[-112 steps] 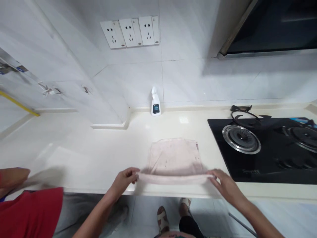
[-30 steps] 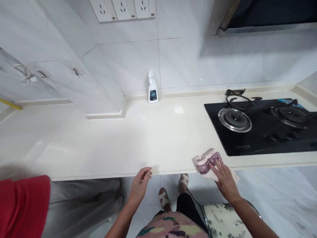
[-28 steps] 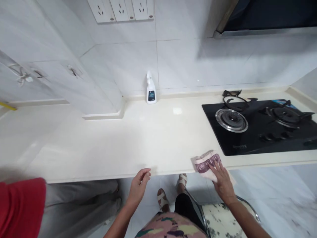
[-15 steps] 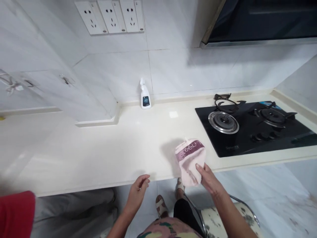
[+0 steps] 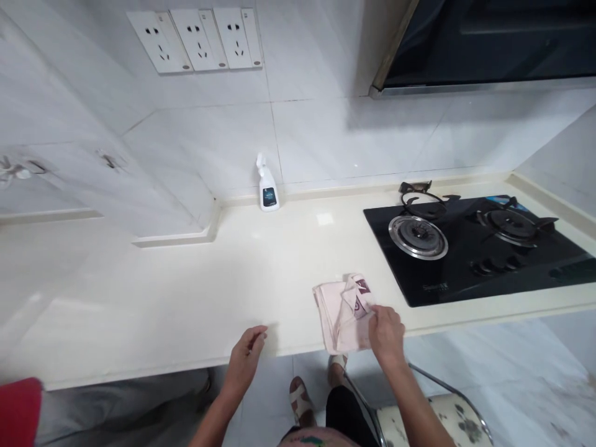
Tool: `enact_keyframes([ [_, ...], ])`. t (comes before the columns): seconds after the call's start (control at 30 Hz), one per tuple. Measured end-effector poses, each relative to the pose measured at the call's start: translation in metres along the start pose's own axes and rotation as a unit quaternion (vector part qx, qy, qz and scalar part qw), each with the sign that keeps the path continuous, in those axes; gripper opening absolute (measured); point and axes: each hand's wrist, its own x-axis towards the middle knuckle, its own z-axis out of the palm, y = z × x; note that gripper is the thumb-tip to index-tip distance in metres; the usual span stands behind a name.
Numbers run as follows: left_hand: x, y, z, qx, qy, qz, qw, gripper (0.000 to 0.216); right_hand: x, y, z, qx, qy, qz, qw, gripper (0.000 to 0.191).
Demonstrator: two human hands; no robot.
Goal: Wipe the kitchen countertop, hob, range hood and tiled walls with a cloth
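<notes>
A pale pink towel (image 5: 338, 318) with a purple lettered band lies on the cream countertop (image 5: 162, 292), near its front edge and left of the hob. It is loosely folded, with a flap turned over on top. My right hand (image 5: 386, 335) pinches the towel's right side, with the fingers over the folded layers. My left hand (image 5: 244, 363) rests at the counter's front edge, well left of the towel. It holds nothing, and its fingers are slightly curled apart.
A white spray bottle (image 5: 267, 194) stands against the back wall. A black gas hob (image 5: 465, 251) lies to the right, below a range hood (image 5: 484, 43). Wall sockets (image 5: 193, 40) are above. A person in red (image 5: 18, 413) stands at lower left; a stool (image 5: 433, 416) is at lower right.
The towel has dropped from my right hand's upright hold onto the counter and now lies folded flat. My right hand has moved down onto it. The view has shifted, and the person in red sits further left.
</notes>
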Motion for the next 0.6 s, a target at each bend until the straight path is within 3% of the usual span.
enact_keyframes([
  [0.13, 0.002, -0.002, 0.003, 0.001, -0.004, -0.010, 1.000, 0.051, -0.002, 0.005, -0.001, -0.100, -0.052, 0.000, 0.994, 0.031],
  [0.27, -0.005, -0.008, 0.010, -0.019, -0.015, -0.035, 0.999, 0.052, -0.002, -0.023, 0.006, -0.115, -0.070, -0.037, 0.990, 0.036],
  [0.4, -0.009, -0.012, 0.017, -0.020, -0.031, -0.042, 0.998, 0.052, -0.013, -0.060, 0.029, -0.005, -0.048, -0.093, 0.994, 0.049],
  [0.53, -0.007, -0.013, 0.015, -0.006, -0.034, -0.021, 0.999, 0.047, -0.029, -0.075, 0.038, 0.142, -0.111, -0.272, 0.945, 0.056],
  [0.6, -0.002, -0.016, 0.009, 0.019, -0.019, 0.010, 1.000, 0.044, -0.025, -0.071, 0.037, 0.163, -0.096, -0.296, 0.936, 0.051],
])
